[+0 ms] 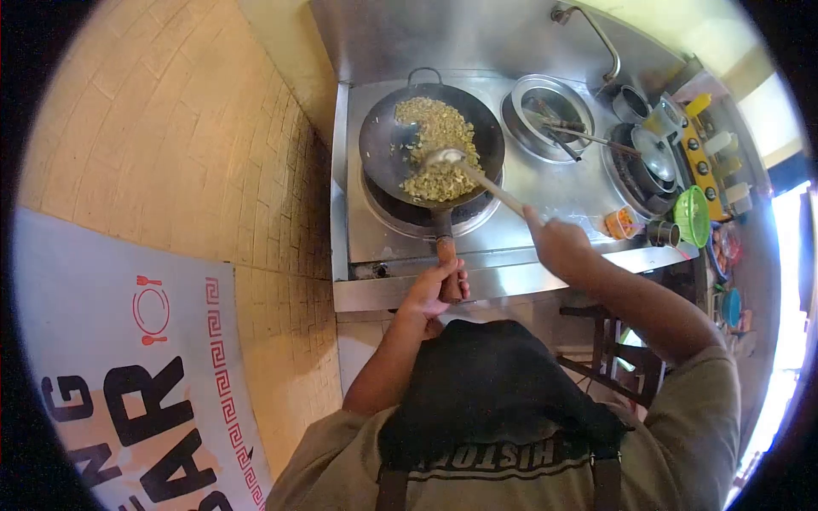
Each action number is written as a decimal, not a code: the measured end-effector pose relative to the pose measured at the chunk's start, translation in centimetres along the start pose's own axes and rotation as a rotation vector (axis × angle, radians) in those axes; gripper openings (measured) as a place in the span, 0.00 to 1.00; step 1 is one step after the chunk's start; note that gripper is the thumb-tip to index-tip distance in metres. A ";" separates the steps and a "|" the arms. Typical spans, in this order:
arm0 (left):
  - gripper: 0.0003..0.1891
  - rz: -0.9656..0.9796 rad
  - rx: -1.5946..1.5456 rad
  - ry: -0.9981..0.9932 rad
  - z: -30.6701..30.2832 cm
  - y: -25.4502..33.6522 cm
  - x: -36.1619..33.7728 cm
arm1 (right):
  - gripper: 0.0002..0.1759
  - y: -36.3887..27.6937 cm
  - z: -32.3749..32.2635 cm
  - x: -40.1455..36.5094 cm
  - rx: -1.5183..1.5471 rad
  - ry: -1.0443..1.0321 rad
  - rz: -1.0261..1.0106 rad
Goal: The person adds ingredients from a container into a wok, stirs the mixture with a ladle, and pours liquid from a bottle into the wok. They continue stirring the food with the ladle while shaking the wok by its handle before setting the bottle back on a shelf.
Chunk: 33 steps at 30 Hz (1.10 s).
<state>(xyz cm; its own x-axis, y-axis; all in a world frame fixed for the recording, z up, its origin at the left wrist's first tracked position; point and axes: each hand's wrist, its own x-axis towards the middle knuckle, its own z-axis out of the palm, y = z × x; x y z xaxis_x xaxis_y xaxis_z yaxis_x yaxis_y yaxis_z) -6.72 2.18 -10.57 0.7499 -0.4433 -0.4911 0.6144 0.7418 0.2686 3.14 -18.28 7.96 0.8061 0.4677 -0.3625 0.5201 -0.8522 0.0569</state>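
A large dark wok [383, 145] sits on the left burner of a steel stove. Inside it lies a spread of chopped, yellow-green and brownish food [447, 128], heaped toward the right side. My left hand [434, 291] is closed around the wok's wooden handle [446, 249] at the front. In my right hand [558, 243] is the handle of a long metal ladle [494, 187]. The ladle's bowl rests in or just above the food near the wok's middle; its underside contact is hidden.
Right of the wok stands a metal pot [554, 94] with utensils in it, below a bent faucet [609, 51]. Farther right are a lidded pan [654, 153], a green basket [692, 215], a cup of orange pieces [622, 223] and several bottles. A brick wall [213, 111] borders the left.
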 end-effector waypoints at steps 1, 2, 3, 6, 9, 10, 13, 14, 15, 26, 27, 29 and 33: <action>0.13 -0.005 0.046 -0.014 -0.1 0.1 0.2 | 0.27 0.3 -0.3 0.1 0.062 0.038 0.037; 0.14 -0.010 0.096 -0.031 -0.1 0.4 0.5 | 0.28 0.2 0.8 1.8 0.120 0.045 0.057; 0.13 -0.013 0.107 -0.028 0.2 0.8 0.5 | 0.29 -0.8 3.1 4.5 0.181 0.047 0.079; 0.11 -0.020 0.200 0.042 0.4 1.4 0.6 | 0.29 -4.6 1.6 1.7 0.074 0.029 -0.044; 0.11 0.064 0.138 0.182 6.6 -0.4 -3.1 | 0.31 -3.4 -1.4 -5.1 0.023 -0.074 -0.090; 0.11 0.075 0.228 0.155 9.8 0.2 -4.5 | 0.32 -2.5 -2.1 -5.8 -0.020 -0.099 -0.081; 0.10 0.035 0.246 0.163 12.3 -0.5 -7.8 | 0.35 -0.8 -4.6 -4.3 0.094 -0.129 -0.020; 0.09 0.017 0.144 0.125 12.7 0.7 -9.6 | 0.35 -0.2 -5.3 -5.6 0.057 -0.115 -0.079; 0.08 -0.001 0.044 0.082 13.2 1.7 -12.1 | 0.35 0.6 -5.8 -7.9 0.015 -0.097 -0.134; 0.06 0.089 -0.009 -0.027 8.5 2.7 -5.4 | 0.32 4.1 -5.5 -5.3 -0.197 0.100 -0.102; 0.05 0.049 -0.108 0.001 7.7 3.1 -4.7 | 0.31 4.7 -5.6 -5.5 -0.225 0.114 -0.083; 0.05 0.058 -0.007 -0.003 6.4 2.2 -3.9 | 0.31 5.1 -7.1 -7.1 -0.209 0.082 -0.049; 0.04 0.090 -0.047 -0.005 5.5 2.4 -3.9 | 0.35 4.4 -8.1 -8.7 -0.288 -0.085 0.016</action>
<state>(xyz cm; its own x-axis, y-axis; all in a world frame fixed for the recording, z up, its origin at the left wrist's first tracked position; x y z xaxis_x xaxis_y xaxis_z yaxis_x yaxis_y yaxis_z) -6.86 2.90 -3.43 0.8030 -0.3759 -0.4626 0.5322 0.8015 0.2726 0.76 -24.22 18.92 0.7946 0.4232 -0.4353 0.5761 -0.7520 0.3204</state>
